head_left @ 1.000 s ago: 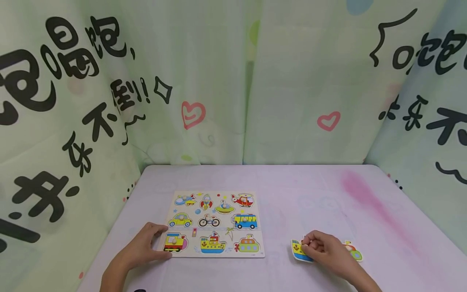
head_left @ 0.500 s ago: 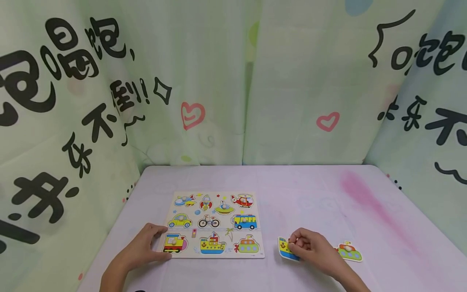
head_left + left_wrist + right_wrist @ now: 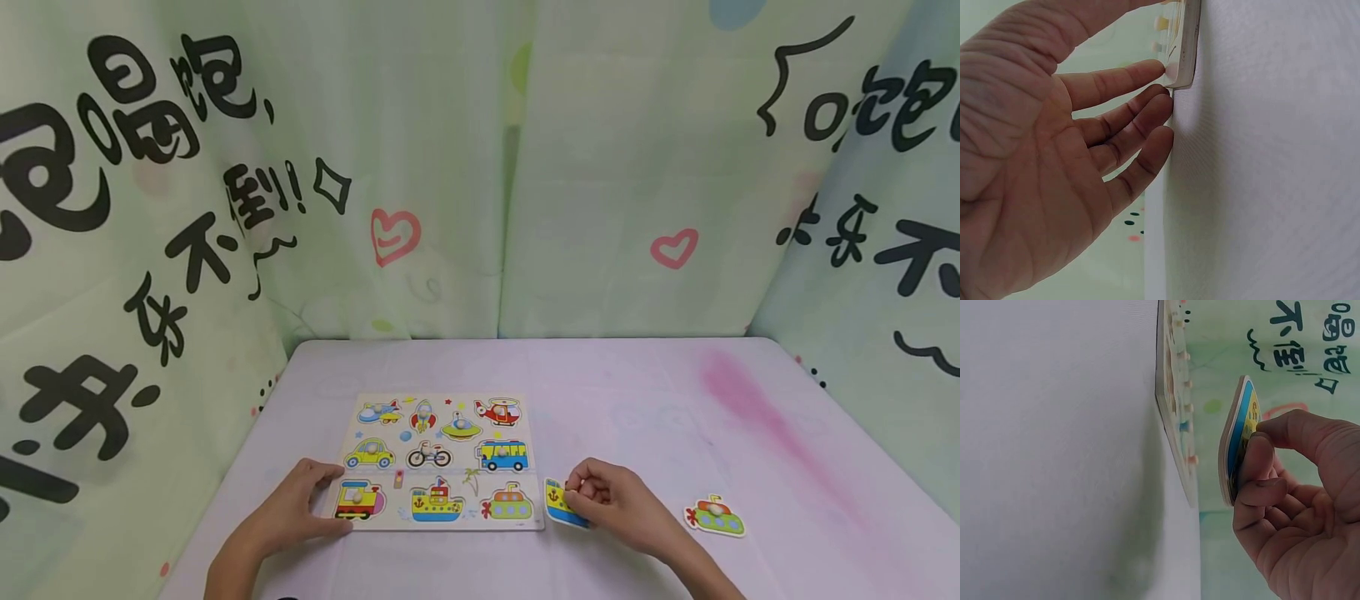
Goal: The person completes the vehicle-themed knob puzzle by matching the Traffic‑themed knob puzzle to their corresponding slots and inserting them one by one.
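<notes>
My left hand [image 3: 281, 512] touches the left edge of a wooden puzzle board [image 3: 467, 451], thumb by its lower left corner. In the left wrist view, the fingers of this hand [image 3: 1041, 156] are fairly straight, fingertips near the board corner [image 3: 1190, 47]. Thumb and fingers of my right hand [image 3: 626, 507] pinch a yellow and blue ship puzzle piece [image 3: 558, 505], just right of the board. The right wrist view has the ship piece [image 3: 1235, 440] tilted and raised off the table, its far part hidden by the fingers. Ship and submarine pictures show along the board's bottom row.
A green submarine puzzle piece [image 3: 716, 517] lies on the table [image 3: 637, 400] at the right. Several knobs [image 3: 1192, 460] stick up from the board. Printed curtains [image 3: 585, 167] hang behind the table and along both sides.
My right hand has carried the ship piece leftward, close to the board's right edge. The submarine piece, partly hidden before, is now uncovered. My left hand and the board stay in place.
</notes>
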A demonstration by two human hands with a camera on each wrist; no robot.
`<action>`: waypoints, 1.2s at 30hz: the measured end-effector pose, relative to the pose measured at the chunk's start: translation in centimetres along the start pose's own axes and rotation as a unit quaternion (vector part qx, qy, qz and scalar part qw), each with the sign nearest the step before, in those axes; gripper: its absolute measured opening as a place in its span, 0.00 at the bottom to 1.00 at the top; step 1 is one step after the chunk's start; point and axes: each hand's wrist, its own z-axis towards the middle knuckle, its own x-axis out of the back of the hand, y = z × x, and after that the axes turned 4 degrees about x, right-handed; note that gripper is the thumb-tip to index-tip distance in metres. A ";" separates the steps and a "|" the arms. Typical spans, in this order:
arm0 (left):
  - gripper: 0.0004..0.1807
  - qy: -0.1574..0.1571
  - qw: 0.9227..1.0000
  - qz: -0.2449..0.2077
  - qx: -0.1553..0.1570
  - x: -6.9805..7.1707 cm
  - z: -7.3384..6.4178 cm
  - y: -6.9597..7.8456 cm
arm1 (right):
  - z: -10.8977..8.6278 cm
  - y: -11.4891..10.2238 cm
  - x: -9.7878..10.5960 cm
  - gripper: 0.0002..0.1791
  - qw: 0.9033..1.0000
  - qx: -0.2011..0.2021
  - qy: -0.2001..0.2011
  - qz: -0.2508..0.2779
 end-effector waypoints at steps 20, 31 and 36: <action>0.44 0.006 1.000 0.005 -0.011 0.0 0.0 0.0 | 2.7 -2.6 -2.6 0.08 0.999 0.035 -0.032 0.018; 0.44 0.007 1.000 0.012 -0.010 0.1 -0.1 0.0 | 4.2 -3.8 -5.2 0.05 0.995 0.070 -0.064 0.018; 0.44 0.003 1.000 0.007 -0.005 0.0 0.0 0.0 | 4.8 -3.9 -6.6 0.03 0.994 0.081 -0.073 0.022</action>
